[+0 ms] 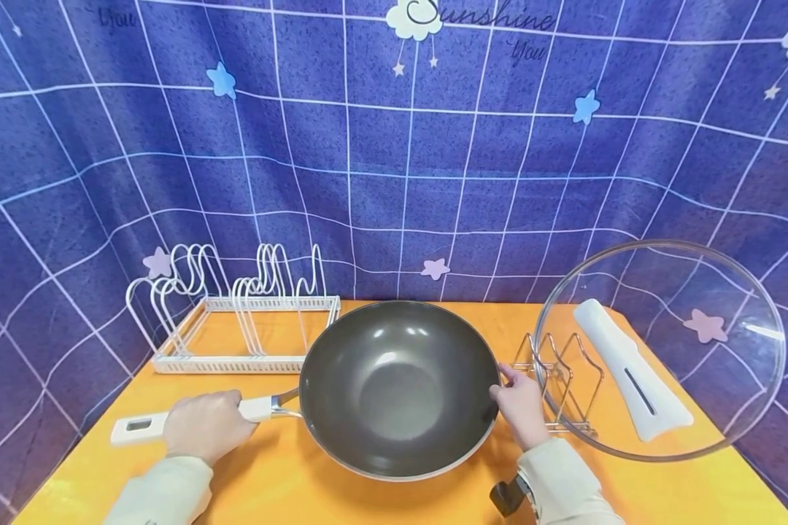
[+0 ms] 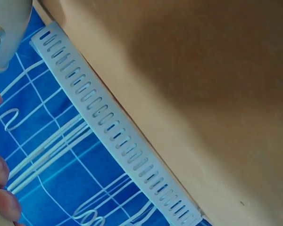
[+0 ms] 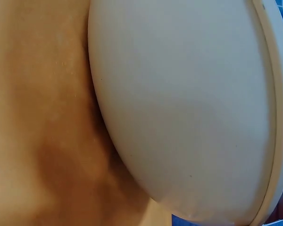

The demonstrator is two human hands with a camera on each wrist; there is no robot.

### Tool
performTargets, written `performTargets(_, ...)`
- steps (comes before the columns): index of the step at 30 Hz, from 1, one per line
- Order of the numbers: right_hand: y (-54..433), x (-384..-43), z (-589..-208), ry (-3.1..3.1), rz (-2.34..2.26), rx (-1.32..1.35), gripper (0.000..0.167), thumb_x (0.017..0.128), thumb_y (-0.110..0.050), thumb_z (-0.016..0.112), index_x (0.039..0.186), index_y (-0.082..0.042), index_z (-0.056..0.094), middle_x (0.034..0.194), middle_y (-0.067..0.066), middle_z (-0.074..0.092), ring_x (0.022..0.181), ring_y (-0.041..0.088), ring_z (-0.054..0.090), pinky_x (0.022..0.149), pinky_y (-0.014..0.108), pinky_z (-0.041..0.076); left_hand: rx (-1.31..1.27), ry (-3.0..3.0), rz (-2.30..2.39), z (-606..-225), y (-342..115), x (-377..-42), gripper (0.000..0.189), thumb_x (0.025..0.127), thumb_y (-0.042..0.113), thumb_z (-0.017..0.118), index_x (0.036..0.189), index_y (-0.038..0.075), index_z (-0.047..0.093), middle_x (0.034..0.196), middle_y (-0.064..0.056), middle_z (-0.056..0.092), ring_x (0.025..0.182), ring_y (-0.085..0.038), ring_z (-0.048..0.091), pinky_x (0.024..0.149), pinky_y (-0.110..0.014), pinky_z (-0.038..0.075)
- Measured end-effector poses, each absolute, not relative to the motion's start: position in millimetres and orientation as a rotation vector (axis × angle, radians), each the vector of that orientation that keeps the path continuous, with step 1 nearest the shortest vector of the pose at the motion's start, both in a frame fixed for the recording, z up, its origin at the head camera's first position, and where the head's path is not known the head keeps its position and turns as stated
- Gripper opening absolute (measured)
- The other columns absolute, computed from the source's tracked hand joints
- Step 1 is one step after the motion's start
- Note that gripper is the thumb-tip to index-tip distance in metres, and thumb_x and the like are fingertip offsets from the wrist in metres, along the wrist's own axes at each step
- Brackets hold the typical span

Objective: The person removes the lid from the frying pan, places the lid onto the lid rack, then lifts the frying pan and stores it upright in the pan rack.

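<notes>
A dark-coated wok (image 1: pixel 400 394) with a pale outer wall (image 3: pixel 188 108) sits at the middle of the orange table. My left hand (image 1: pixel 210 426) grips its white handle (image 1: pixel 256 409), the fingers (image 2: pixel 7 202) wrapped around it. At the wok's right side my right hand (image 1: pixel 522 407) pinches the rim between thumb and fingers. Just beyond that hand stands a small wire rack (image 1: pixel 568 386). A clear glass lid (image 1: pixel 738 350) with a white upright handle (image 1: pixel 637 379) stands tilted at that rack.
A white wire pan rack (image 1: pixel 230 364) with several curved dividers stands at the back left, close to the wok's rim. Behind the orange table (image 1: pixel 289 481) hangs a blue grid-patterned curtain (image 1: pixel 381 146). A black device (image 1: pixel 508 496) is at the right wrist.
</notes>
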State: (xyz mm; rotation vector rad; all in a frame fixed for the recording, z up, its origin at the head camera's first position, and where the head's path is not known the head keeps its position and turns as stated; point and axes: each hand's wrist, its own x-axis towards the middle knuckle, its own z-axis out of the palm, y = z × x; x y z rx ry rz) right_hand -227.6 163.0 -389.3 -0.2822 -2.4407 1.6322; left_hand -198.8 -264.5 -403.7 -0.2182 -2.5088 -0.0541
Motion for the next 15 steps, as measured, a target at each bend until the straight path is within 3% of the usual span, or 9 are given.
performTargets(5,164,-232,-389,-2.455,1.588,-0.260,0.056,0.073,0.005,0.053,0.127,0.016,0.050,0.084,0.012,0.049,0.080,0.025,0.046,0.061,0.027,0.039,-0.225,-2.457,-0.052,-406,-264,-203,0.031,0.051,0.024,0.064,0.051,0.018,0.034,0.041,0.008,0.029,0.037,-0.015,0.025,0.035,-0.033,0.025)
performTargets(15,164,-241,-389,-2.461,1.591,-0.284,0.055,0.075,0.005,0.053,0.129,0.015,0.049,0.084,0.013,0.052,0.079,0.025,0.048,0.063,0.027,0.041,-0.224,-2.405,-0.044,-408,-260,-208,0.030,0.050,0.025,0.062,0.050,0.018,0.033,0.041,0.007,0.029,0.037,-0.016,0.024,0.035,-0.034,0.025)
